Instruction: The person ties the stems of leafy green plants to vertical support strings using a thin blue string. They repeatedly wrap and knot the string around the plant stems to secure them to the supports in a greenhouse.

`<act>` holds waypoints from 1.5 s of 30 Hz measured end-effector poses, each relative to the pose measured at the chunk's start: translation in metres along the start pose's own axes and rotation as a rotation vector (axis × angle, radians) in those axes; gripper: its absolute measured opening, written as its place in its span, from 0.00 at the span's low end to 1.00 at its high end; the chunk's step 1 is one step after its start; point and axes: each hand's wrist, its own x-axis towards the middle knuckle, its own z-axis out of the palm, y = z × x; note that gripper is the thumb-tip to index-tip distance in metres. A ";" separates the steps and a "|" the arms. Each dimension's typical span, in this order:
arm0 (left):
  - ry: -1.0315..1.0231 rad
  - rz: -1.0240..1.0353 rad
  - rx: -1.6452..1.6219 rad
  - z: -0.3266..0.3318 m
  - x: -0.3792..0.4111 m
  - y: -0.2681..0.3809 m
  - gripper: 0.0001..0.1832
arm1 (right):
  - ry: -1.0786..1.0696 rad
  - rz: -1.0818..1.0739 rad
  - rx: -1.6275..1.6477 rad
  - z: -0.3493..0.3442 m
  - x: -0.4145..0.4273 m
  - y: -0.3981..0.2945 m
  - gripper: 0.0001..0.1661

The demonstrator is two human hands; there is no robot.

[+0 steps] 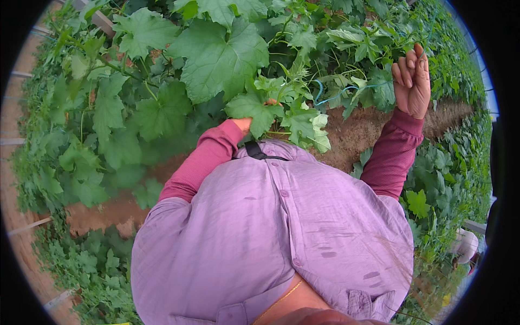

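Note:
My right hand is raised at the right with its fingers curled. Thin blue twine is gripped in it; one length runs left into the foliage with a loose bend, another goes up past the fingertips. At the middle, in front of my waist, my left hand reaches among the leaves of a lobed-leaf vine. A broad leaf covers most of that hand, and only the wrist and some fingertips show. Whether those fingers hold a stem is hidden. The growing tip of the vine stands just beyond them.
A large leaf and dense foliage fill the area ahead. Bare soil runs between the plant rows. More plants grow at the lower left, beside a brown strip with pale posts. Another person is partly visible at far right.

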 end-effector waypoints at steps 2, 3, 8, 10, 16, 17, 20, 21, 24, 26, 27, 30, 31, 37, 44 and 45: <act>0.177 0.077 0.572 0.060 -0.010 0.014 0.21 | 0.090 -0.097 0.011 -0.028 -0.025 -0.024 0.15; 0.241 0.093 0.497 0.076 -0.008 0.017 0.20 | 0.118 -0.140 0.002 -0.033 -0.036 -0.030 0.13; 0.238 0.266 0.328 0.106 0.008 0.025 0.14 | 0.048 0.195 -0.054 0.007 -0.069 0.037 0.06; 0.250 0.284 0.265 0.125 0.021 0.026 0.14 | -0.022 0.475 -0.005 0.037 -0.082 0.078 0.06; 0.500 0.305 0.495 0.155 0.035 0.022 0.15 | -0.020 0.687 -0.202 0.065 -0.101 0.137 0.08; 0.522 0.332 0.528 0.157 0.036 0.022 0.15 | -0.021 0.624 -0.279 0.061 -0.102 0.142 0.08; 0.430 0.331 0.539 0.156 0.034 0.017 0.15 | -0.057 0.284 -0.694 0.034 -0.111 0.167 0.08; 0.409 0.323 0.528 0.158 0.031 0.017 0.15 | -0.057 0.304 -0.778 0.035 -0.111 0.165 0.09; 0.248 0.266 0.653 0.167 0.023 0.017 0.17 | -0.017 0.455 -1.007 0.041 -0.110 0.155 0.08; 0.249 0.276 0.717 0.160 0.019 0.016 0.17 | -0.067 0.428 -1.072 0.047 -0.104 0.146 0.09; 0.256 0.336 0.726 0.159 0.019 0.015 0.17 | -0.090 0.409 -1.108 0.051 -0.099 0.141 0.09; 0.336 0.447 0.681 0.160 0.019 0.015 0.15 | 0.027 0.473 -0.939 0.059 -0.093 0.132 0.09; 0.345 0.472 0.681 0.161 0.019 0.018 0.15 | 0.055 0.518 -0.933 0.058 -0.092 0.130 0.09; 0.470 0.381 0.635 0.174 0.005 0.035 0.14 | -0.007 0.107 -1.143 0.084 -0.077 0.130 0.17; 0.340 0.200 0.640 0.195 -0.015 0.057 0.16 | 0.162 0.463 -0.364 0.103 -0.068 0.151 0.08; 0.356 0.180 0.658 0.194 -0.018 0.060 0.16 | 0.045 0.423 -0.485 0.105 -0.068 0.148 0.08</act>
